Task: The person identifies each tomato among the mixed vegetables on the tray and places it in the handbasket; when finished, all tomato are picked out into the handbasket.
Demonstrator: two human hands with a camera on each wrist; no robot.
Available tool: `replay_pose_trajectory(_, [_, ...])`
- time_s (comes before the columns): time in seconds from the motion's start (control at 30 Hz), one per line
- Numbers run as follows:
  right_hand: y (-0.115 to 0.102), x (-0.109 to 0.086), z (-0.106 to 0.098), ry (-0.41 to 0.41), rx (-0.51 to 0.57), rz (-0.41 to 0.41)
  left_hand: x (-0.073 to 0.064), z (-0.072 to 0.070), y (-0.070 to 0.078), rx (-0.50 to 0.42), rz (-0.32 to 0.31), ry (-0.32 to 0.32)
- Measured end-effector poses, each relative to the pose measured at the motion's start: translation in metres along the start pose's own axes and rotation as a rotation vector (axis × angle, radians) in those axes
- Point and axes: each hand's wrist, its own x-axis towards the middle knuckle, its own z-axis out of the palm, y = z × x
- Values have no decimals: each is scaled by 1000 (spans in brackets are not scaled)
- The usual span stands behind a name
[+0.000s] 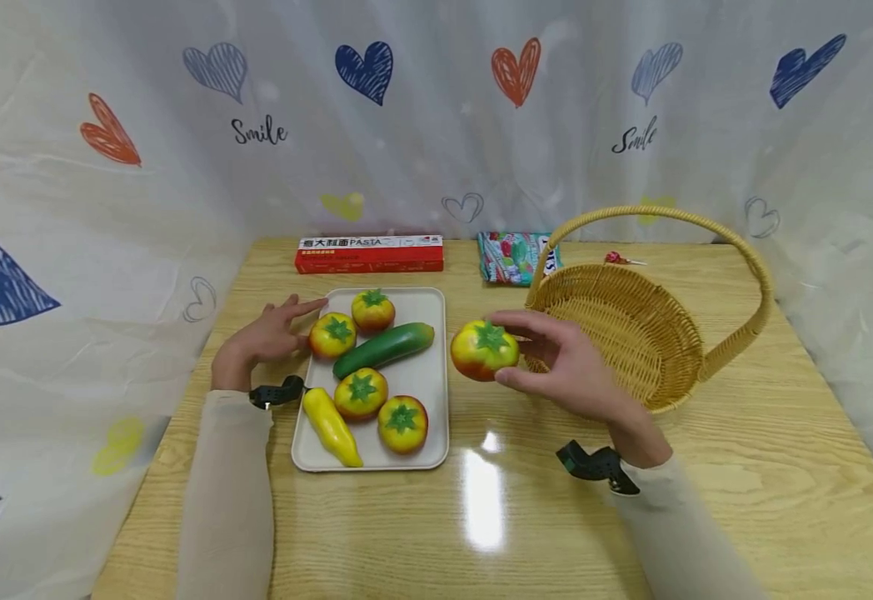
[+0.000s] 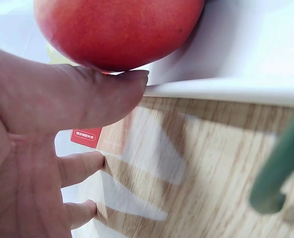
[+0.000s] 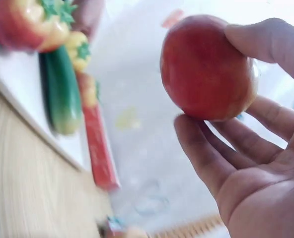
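Observation:
My right hand [image 1: 575, 367] holds a yellow-and-red tomato [image 1: 474, 354] with a green leafy top, between thumb and fingertips. In the right wrist view the red underside of this tomato [image 3: 204, 69] faces the camera, raised higher than the tray. At the left side of a white tray [image 1: 436, 375], my left hand [image 1: 267, 333] spreads its fingers over the rim and tabletop. Its thumb [image 2: 107, 96] lies right against a tomato on the tray [image 2: 122, 29]. Several tomatoes, a green cucumber [image 1: 384, 350] and a yellow pepper [image 1: 333, 427] lie on this tray.
To the right stands a wicker basket [image 1: 676, 333] with a tall arched handle. Behind the tray lies a red pasta box [image 1: 369, 254]. A teal candy bag [image 1: 515, 257] sits behind the basket's left side, and a lollipop [image 1: 616, 258] behind it. A curtain closes the back.

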Motion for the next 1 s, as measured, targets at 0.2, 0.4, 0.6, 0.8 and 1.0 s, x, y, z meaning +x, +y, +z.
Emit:
replay_pose_trajectory(0.2, [3, -42, -37, 85, -58, 20, 2, 0, -6, -12, -28, -11])
replay_pose_trajectory(0.4, [7, -78, -66, 213, -190, 84, -2, -1, -5, -14, -30, -14])
replay_pose_trajectory(0.6, [11, -98, -88, 243, -332, 170, -2, -1, -3, -12, -20, -10])
replay_pose_trajectory(0.8, [21, -98, -100, 140, -452, 212, 0, -1, -2, -17, -25, -9])
replay_pose_trajectory(1.0, [31, -84, -99, 15, -451, 303, 3, 2, -2, -19, -25, -11])
